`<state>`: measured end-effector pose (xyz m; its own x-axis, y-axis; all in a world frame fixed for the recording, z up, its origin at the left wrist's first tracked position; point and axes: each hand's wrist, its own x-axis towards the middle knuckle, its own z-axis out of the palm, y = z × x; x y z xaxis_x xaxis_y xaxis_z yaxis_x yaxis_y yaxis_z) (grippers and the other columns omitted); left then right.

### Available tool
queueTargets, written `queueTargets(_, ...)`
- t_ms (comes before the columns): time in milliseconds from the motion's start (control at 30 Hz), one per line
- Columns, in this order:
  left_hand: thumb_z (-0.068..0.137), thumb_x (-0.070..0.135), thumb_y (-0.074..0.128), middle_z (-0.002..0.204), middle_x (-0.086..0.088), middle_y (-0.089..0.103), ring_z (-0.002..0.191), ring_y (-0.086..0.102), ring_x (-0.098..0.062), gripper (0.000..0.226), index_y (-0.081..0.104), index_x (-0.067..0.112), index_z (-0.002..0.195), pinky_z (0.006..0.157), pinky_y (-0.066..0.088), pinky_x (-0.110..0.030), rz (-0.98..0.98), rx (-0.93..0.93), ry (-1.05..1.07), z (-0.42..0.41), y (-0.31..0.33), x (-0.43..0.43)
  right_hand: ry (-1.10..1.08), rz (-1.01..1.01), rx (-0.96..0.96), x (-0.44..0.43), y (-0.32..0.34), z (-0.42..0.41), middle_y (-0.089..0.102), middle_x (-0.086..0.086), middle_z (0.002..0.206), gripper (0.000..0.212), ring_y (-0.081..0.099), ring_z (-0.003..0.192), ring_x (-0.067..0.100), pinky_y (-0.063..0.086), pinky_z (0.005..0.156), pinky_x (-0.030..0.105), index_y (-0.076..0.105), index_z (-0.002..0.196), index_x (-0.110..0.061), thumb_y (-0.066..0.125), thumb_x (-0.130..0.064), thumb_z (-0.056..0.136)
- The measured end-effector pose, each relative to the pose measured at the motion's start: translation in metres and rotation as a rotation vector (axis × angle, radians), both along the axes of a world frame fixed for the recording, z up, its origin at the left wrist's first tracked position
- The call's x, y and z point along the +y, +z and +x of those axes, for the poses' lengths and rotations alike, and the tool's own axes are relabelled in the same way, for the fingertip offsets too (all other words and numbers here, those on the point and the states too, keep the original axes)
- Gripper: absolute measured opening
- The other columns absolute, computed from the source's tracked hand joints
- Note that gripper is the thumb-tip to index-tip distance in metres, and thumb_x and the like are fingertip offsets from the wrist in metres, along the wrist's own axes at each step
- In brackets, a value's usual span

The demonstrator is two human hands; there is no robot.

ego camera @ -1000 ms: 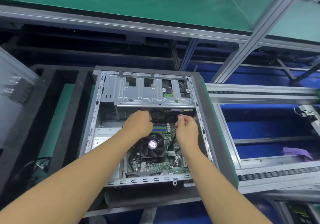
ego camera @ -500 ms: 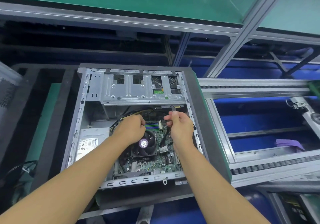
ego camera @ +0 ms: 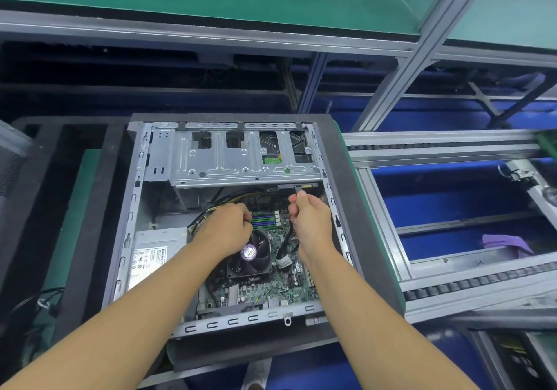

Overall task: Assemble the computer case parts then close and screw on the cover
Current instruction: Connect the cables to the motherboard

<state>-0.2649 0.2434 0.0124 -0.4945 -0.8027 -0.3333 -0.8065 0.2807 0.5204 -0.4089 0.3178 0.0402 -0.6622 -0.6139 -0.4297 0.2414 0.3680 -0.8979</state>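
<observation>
The computer case (ego camera: 141, 196), a box of stamped grey sheet steel with slotted rims, is laid on its side with the open face up. It is seated on a black foam-lined pallet (ego camera: 364, 208) beside a roller conveyor (ego camera: 452, 287) of aluminium rails. At its far end a galvanised drive cage (ego camera: 241, 163) is seen, ribbed and pierced by square cut-outs.

Below the cage the case is filled by a green motherboard (ego camera: 271, 290). A square black cooler fan (ego camera: 256, 260) with a round purple label is mounted on it, and striped memory slots (ego camera: 265, 222) are set just beyond the fan. A grey power supply (ego camera: 156, 254) bearing a white label is housed in the left corner. A bundle of yellow and black cables (ego camera: 205, 211) is arched beside the left hand (ego camera: 224, 230).

That hand is held clenched over the board, and whether anything is gripped cannot be told. A small connector (ego camera: 300, 190) is pinched by the right hand (ego camera: 310, 220) just under the cage's edge. A crumpled purple cloth (ego camera: 503, 243) is seen inside the conveyor frame.
</observation>
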Motion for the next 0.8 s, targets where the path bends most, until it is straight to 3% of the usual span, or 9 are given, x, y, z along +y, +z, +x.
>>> queueTargets(133, 0.095, 0.017, 0.050, 0.115, 0.001, 0.063, 0.079, 0.056, -0.016, 0.025, 0.064, 0.020, 0.116, 0.074, 0.049, -0.032, -0.002, 0.005, -0.008, -0.001, -0.002, 0.000, 0.002, -0.003, -0.008, 0.000, 0.000, 0.000, 0.050, -0.009, 0.056, 0.032, 0.038, 0.049, 0.006, 0.032, 0.051, 0.020, 0.066, 0.085, -0.013, 0.047, -0.023, 0.109)
queueTargets(333, 0.095, 0.015, 0.048, 0.115, -0.001, 0.063, 0.082, 0.054, -0.019, 0.026, 0.064, 0.018, 0.116, 0.076, 0.049, -0.033, 0.000, 0.000, -0.017, -0.003, -0.001, 0.001, -0.008, -0.023, -0.026, -0.003, 0.000, 0.000, 0.051, -0.007, 0.059, 0.031, 0.037, 0.051, 0.008, 0.030, 0.052, 0.021, 0.065, 0.086, -0.011, 0.047, -0.021, 0.109)
queueTargets(500, 0.098, 0.014, 0.042, 0.110, -0.002, 0.061, 0.065, 0.045, -0.012, 0.027, 0.064, 0.018, 0.114, 0.063, 0.038, -0.029, 0.020, -0.007, -0.029, -0.005, -0.001, 0.004, 0.005, -0.038, -0.004, -0.003, 0.000, -0.001, 0.052, -0.006, 0.059, 0.031, 0.037, 0.051, 0.008, 0.031, 0.052, 0.021, 0.066, 0.086, -0.011, 0.046, -0.020, 0.109)
queueTargets(800, 0.102, 0.012, 0.035, 0.118, -0.008, 0.064, 0.068, 0.046, -0.012, 0.034, 0.063, 0.016, 0.119, 0.060, 0.035, -0.028, 0.053, -0.056, -0.085, -0.006, 0.006, 0.010, 0.006, -0.030, 0.036, -0.005, -0.004, -0.002, 0.052, -0.004, 0.061, 0.031, 0.038, 0.047, 0.006, 0.032, 0.051, 0.021, 0.066, 0.087, -0.012, 0.046, -0.022, 0.109)
